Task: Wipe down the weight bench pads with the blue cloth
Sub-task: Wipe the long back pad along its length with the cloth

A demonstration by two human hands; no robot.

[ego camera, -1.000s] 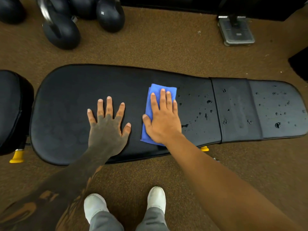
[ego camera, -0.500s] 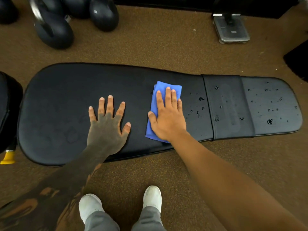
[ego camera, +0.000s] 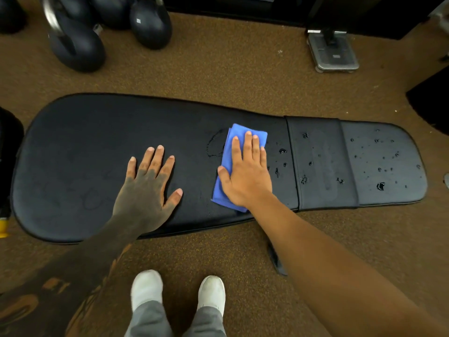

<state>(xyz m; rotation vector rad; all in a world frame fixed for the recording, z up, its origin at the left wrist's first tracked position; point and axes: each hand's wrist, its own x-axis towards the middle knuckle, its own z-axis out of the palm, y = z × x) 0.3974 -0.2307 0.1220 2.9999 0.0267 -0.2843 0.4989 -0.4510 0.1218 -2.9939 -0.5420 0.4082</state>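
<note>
A long black weight bench pad (ego camera: 80, 152) lies across the view, with a narrower strap section and a smaller pad end (ego camera: 384, 164) on the right, both dotted with water droplets. The folded blue cloth (ego camera: 229, 144) lies flat on the pad right of centre. My right hand (ego camera: 246, 171) presses flat on the cloth, fingers together and pointing away from me. My left hand (ego camera: 148, 188) rests flat on the bare pad to the left, fingers spread, holding nothing. A faint wet ring marks the pad just left of the cloth.
Black kettlebells (ego camera: 75, 47) stand on the brown carpet at the back left. A grey metal foot plate (ego camera: 336, 53) sits at the back right. Another black pad (ego camera: 7, 152) with a yellow cap (ego camera: 3, 227) is at the left edge. My white shoes (ego camera: 145, 290) stand in front of the bench.
My right hand has slid the blue cloth to the right along the pad toward the droplets, leaving a wet trace behind. My left hand stays pressed on the pad.
</note>
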